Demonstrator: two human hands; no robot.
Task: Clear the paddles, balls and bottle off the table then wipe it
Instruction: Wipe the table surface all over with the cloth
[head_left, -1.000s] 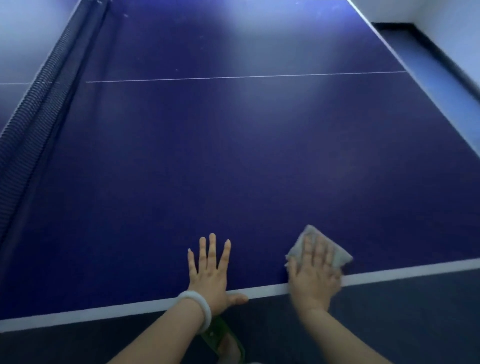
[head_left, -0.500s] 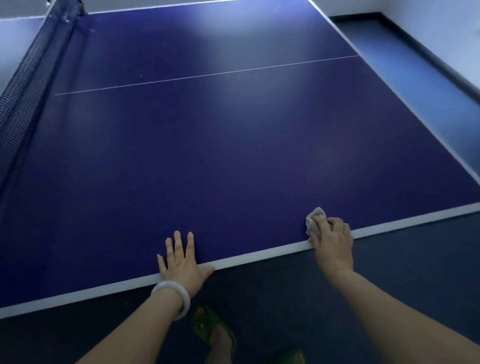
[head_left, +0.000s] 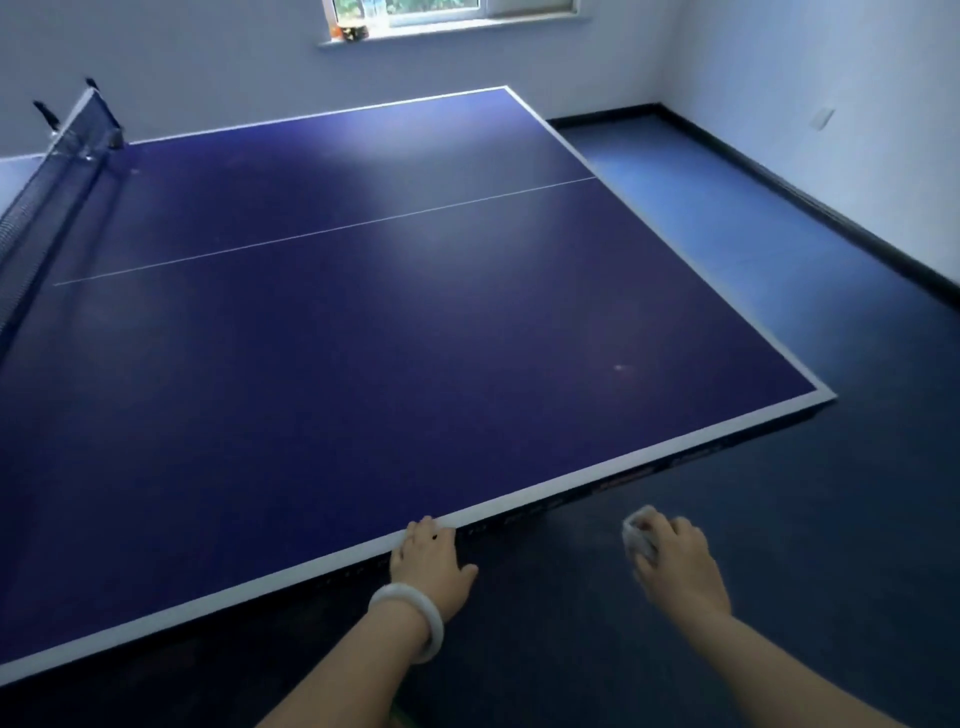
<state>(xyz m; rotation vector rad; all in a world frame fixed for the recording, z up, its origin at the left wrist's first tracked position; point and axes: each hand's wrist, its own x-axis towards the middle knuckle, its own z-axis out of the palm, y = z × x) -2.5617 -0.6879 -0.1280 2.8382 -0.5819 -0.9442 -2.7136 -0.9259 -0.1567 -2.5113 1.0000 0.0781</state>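
A: Where is the cloth (head_left: 640, 538) now?

B: Off the tabletop (head_left: 363, 332). The right hand (head_left: 675, 564) has it bunched in a closed grip, fingers curled round it, hanging over the dark floor (head_left: 805, 519) just beyond the near white edge. Half a second ago that hand was pressing the cloth onto the surface right at the edge line; a second ago it was flat on it further in.

A: And the other hand?

B: The left hand (head_left: 428, 558), with the pale bangle (head_left: 410, 621) on its wrist, has slid back too. Earlier it lay spread flat on the blue; now only its fingertips hook over the edge, fingers bent on the rim, gripping nothing loose.

A: Any paddles, balls or bottle left?

B: None on the half in view, up to the net (head_left: 47, 187). Something sits on the window sill (head_left: 353, 32) at the far wall, too small to name.

A: So what does the pull-back mean?

B: My guess is the wiping stroke on this stretch has run off the edge, and the person has stepped back. A pale speck (head_left: 618, 367) shows toward the right corner, so that area may want another pass; the half beyond the net cannot be judged from here.
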